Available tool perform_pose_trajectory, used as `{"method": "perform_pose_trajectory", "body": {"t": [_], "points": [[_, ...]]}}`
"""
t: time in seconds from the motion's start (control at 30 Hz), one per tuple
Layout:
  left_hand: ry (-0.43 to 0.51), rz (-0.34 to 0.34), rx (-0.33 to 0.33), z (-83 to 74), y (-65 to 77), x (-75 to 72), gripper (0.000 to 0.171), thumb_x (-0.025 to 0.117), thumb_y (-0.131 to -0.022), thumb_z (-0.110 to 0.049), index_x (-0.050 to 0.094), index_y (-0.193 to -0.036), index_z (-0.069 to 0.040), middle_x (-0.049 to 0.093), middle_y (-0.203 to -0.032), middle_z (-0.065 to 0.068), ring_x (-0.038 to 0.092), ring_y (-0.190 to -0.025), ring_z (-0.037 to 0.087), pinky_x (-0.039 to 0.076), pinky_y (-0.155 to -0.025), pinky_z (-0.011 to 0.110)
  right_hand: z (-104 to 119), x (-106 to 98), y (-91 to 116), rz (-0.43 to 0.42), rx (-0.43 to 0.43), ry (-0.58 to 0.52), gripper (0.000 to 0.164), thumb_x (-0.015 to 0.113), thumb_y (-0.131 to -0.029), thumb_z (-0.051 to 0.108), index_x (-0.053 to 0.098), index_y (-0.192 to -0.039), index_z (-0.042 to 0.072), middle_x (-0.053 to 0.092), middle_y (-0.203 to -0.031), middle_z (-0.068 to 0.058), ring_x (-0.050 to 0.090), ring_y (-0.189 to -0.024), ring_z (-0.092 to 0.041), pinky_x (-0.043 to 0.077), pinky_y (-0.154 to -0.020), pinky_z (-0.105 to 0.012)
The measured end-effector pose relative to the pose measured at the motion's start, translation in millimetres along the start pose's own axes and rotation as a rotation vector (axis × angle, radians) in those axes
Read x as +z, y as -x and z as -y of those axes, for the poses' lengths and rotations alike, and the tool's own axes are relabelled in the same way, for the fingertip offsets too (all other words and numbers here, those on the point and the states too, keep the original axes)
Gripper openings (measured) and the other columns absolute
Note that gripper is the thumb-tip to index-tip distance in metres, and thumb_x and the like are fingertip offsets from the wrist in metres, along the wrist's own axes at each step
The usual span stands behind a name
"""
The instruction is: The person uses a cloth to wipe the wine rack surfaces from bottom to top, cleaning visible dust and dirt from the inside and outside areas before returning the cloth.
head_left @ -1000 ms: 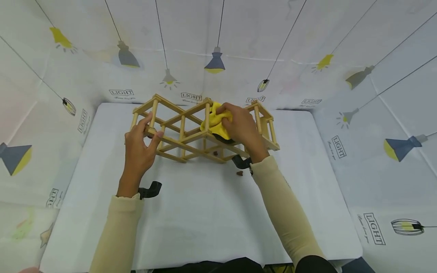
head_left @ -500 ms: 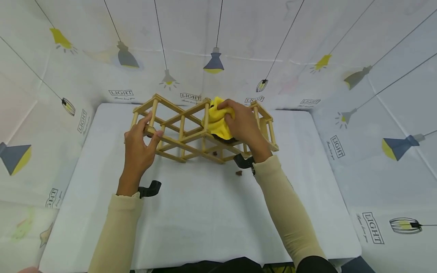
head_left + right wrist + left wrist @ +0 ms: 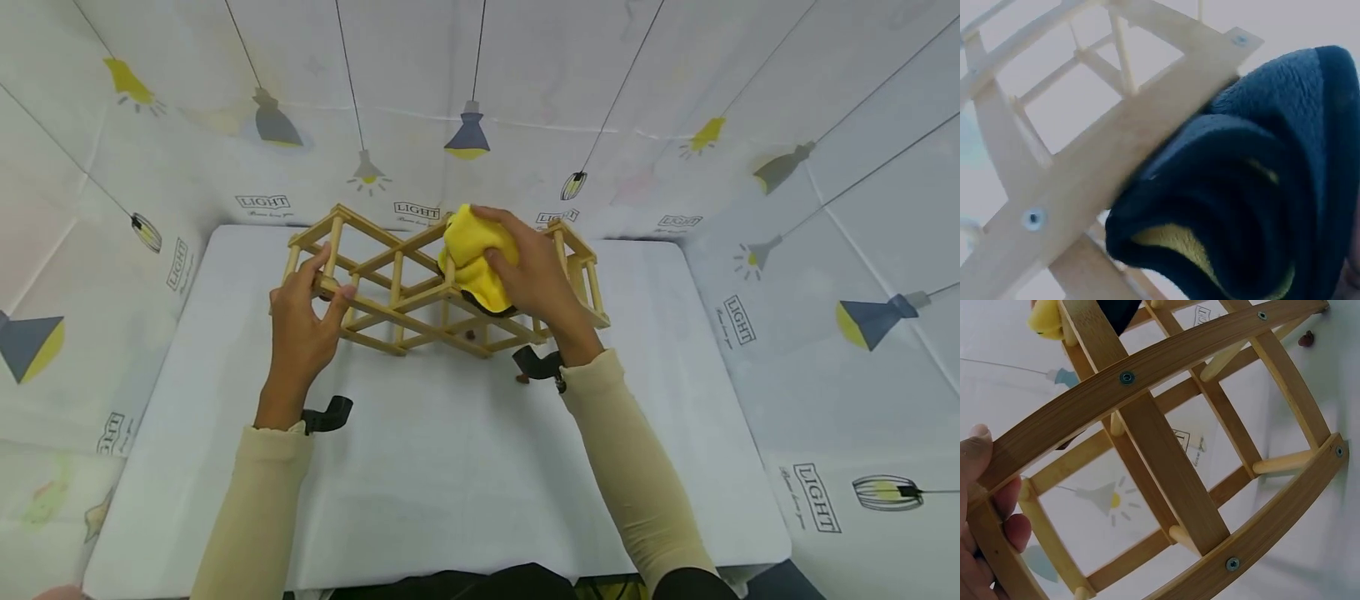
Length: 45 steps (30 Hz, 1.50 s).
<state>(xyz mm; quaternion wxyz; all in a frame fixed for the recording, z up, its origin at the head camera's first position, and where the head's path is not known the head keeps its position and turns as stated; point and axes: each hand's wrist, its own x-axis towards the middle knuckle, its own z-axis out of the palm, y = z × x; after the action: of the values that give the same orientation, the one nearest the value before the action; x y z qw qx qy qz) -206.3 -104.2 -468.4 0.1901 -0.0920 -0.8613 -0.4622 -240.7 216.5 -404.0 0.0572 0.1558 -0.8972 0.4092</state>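
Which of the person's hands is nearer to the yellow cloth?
Right. The right hand grips the yellow cloth against the wooden rack; the left hand is apart from the cloth, gripping the rack's left end.

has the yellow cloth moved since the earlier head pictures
Yes. In the head view, the yellow cloth has shifted upward against the wooden rack, now hiding the top of a post that was bare before.
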Motion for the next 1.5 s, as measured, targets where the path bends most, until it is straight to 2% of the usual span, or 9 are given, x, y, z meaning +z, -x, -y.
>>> {"method": "perform_pose_trajectory", "body": {"t": [0.2,0.37,0.47,0.63,0.7,0.87,1.07,1.33,1.5], "points": [[0.000,0.002,-0.004,-0.9,-0.5,0.1,0.061,0.073,-0.103,-0.023,0.050,-0.158,-0.010,0.072,-0.100,0.023,0.067,-0.103,0.039,0.030,-0.102,0.056,-2.7,-16.0,5.0,0.201,-0.095,-0.169,0.054,0.068,-0.100,0.002,0.064,-0.146,0.029,0.064,-0.148,-0.005,0.063,-0.115,-0.025,0.056,-0.095,-0.042],[0.009,-0.002,0.005,-0.7,-0.8,-0.8,0.061,0.073,-0.103,-0.024,0.051,-0.158,-0.009,0.072,-0.099,0.023,0.067,-0.102,0.039,0.031,-0.104,0.057,2.1,-31.8,12.7,0.030,-0.164,-0.313,0.052,0.065,-0.100,0.000,0.067,-0.145,0.026,0.064,-0.149,0.002,0.063,-0.121,-0.022,0.056,-0.097,-0.040],[0.011,-0.002,0.003,-0.8,0.1,-0.5,0.061,0.073,-0.103,-0.024,0.051,-0.157,-0.009,0.072,-0.099,0.024,0.067,-0.101,0.039,0.030,-0.104,0.057,2.9,-21.6,23.8,0.005,-0.183,-0.244,0.051,0.066,-0.101,0.003,0.065,-0.147,0.026,0.064,-0.151,0.000,0.064,-0.122,-0.022,0.058,-0.097,-0.040],[0.018,-0.007,0.006,0.5,0.6,-1.5,0.061,0.074,-0.102,-0.024,0.051,-0.157,-0.010,0.073,-0.098,0.022,0.067,-0.102,0.037,0.030,-0.100,0.055,5.4,-12.3,44.7,0.118,-0.139,0.064,0.051,0.068,-0.097,0.002,0.068,-0.144,0.022,0.070,-0.142,-0.010,0.066,-0.118,-0.029,0.056,-0.096,-0.048],[0.016,-0.013,0.007,0.6,0.7,-2.7,0.061,0.074,-0.102,-0.025,0.052,-0.157,-0.010,0.073,-0.098,0.022,0.067,-0.102,0.037,0.030,-0.100,0.055,9.0,-13.0,47.3,0.069,-0.134,0.165,0.051,0.069,-0.096,0.003,0.068,-0.143,0.022,0.072,-0.137,-0.011,0.068,-0.114,-0.029,0.057,-0.094,-0.048],[0.010,-0.013,0.000,1.3,1.1,-3.0,0.061,0.073,-0.103,-0.026,0.051,-0.157,-0.009,0.072,-0.100,0.023,0.066,-0.103,0.039,0.030,-0.101,0.055,18.3,3.2,47.5,-0.129,-0.175,0.078,0.052,0.069,-0.098,0.005,0.066,-0.147,0.022,0.073,-0.135,-0.009,0.071,-0.109,-0.026,0.061,-0.088,-0.044],[0.009,0.001,0.011,3.2,0.5,-2.0,0.062,0.071,-0.104,-0.033,0.051,-0.157,-0.007,0.072,-0.100,0.022,0.066,-0.103,0.039,0.031,-0.099,0.055,18.8,-7.6,40.8,0.047,-0.048,0.222,0.050,0.066,-0.098,0.007,0.066,-0.146,0.021,0.072,-0.140,-0.009,0.068,-0.107,-0.028,0.057,-0.090,-0.047],[0.004,-0.016,0.020,5.2,0.2,-2.5,0.064,0.072,-0.103,-0.035,0.051,-0.157,-0.009,0.071,-0.101,0.022,0.065,-0.103,0.038,0.030,-0.096,0.054,37.3,-35.4,1.2,-0.127,-0.122,0.065,0.055,0.065,-0.099,0.007,0.055,-0.151,0.025,0.072,-0.125,-0.016,0.067,-0.092,-0.031,0.058,-0.078,-0.045],[0.009,-0.005,0.017,5.0,0.1,-1.7,0.064,0.073,-0.102,-0.033,0.051,-0.158,-0.009,0.072,-0.101,0.021,0.064,-0.103,0.038,0.030,-0.096,0.053,23.2,-21.9,-21.7,0.019,0.118,0.205,0.055,0.065,-0.102,0.010,0.053,-0.154,0.017,0.071,-0.130,-0.017,0.066,-0.106,-0.036,0.054,-0.095,-0.052]]}}
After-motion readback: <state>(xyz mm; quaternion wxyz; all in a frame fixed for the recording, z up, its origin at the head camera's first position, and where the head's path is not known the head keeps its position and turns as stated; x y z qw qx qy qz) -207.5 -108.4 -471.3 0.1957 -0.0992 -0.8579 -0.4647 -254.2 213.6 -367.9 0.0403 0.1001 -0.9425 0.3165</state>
